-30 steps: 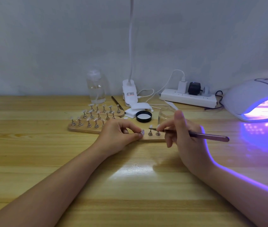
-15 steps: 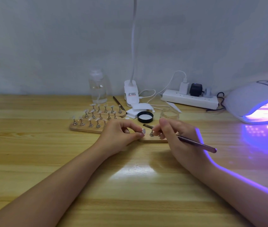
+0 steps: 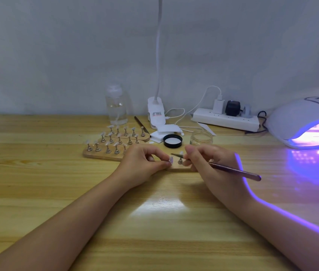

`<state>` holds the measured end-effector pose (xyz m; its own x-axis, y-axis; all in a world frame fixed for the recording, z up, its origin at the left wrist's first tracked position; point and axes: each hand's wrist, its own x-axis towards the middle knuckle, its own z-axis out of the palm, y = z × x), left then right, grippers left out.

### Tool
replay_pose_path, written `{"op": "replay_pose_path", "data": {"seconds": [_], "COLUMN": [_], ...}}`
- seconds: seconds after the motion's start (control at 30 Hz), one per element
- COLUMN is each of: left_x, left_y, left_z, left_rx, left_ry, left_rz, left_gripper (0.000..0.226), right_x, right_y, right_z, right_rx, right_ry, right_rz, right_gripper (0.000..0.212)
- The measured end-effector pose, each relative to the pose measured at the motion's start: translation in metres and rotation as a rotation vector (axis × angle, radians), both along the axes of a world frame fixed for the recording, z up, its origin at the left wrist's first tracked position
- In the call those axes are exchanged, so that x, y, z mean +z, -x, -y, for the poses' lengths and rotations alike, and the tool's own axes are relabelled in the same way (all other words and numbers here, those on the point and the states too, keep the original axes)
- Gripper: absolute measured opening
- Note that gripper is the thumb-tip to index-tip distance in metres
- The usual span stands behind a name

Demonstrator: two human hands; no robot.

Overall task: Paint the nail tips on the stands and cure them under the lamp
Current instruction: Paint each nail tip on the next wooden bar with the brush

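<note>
My left hand (image 3: 144,163) pinches a small nail tip on its stand (image 3: 170,159) at the near wooden base (image 3: 176,169). My right hand (image 3: 211,163) grips a thin purple brush (image 3: 234,171), its dark bristle end reaching left over a second nail tip stand (image 3: 180,158). Several more nail tips on metal stands (image 3: 115,142) stand in rows on wooden bases behind my left hand. The white curing lamp (image 3: 303,122) glows purple at the right.
A small open glass jar (image 3: 201,138) and its black lid (image 3: 172,141) sit just beyond my hands. A clear bottle (image 3: 116,106), a white clip lamp (image 3: 156,112), a power strip (image 3: 226,119) with cables and a spare brush (image 3: 142,125) line the back.
My right hand swung the brush so its handle points lower right, and the bristle tip moved up and left over the nail tip. My left hand stayed pinching its stand.
</note>
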<state>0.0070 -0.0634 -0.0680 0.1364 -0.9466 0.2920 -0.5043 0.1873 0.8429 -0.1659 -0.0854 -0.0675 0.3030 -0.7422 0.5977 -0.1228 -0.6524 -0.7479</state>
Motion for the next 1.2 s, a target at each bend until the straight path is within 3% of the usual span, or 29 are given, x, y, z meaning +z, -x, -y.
{"op": "replay_pose_path", "data": {"seconds": [0.3,0.9,1.07,1.2], "left_x": [-0.0012,0.0010,0.0014,0.0006], "left_y": [0.0002,0.0012,0.0014,0.0016], "left_z": [0.0013,-0.0003,-0.0008,0.0000], "left_rx": [0.009,-0.006,-0.006,-0.006], "left_ry": [-0.001,-0.008,-0.006,-0.005], "left_rz": [-0.011,0.007,0.008,-0.001], "left_gripper": [0.026,0.022,0.023,0.024], "right_x": [-0.0017,-0.0051,-0.0054,-0.0055], "right_y": [-0.0016,-0.0037,-0.0032,-0.0032], "right_z": [0.0033,0.0045,0.0036,0.0036], "right_rx": [0.014,0.063,0.026,0.063], "right_ry": [-0.022,-0.092,0.011,-0.067], "right_rz": [0.030,0.068,0.090,0.082], "right_gripper": [0.032,0.039,0.036,0.040]}}
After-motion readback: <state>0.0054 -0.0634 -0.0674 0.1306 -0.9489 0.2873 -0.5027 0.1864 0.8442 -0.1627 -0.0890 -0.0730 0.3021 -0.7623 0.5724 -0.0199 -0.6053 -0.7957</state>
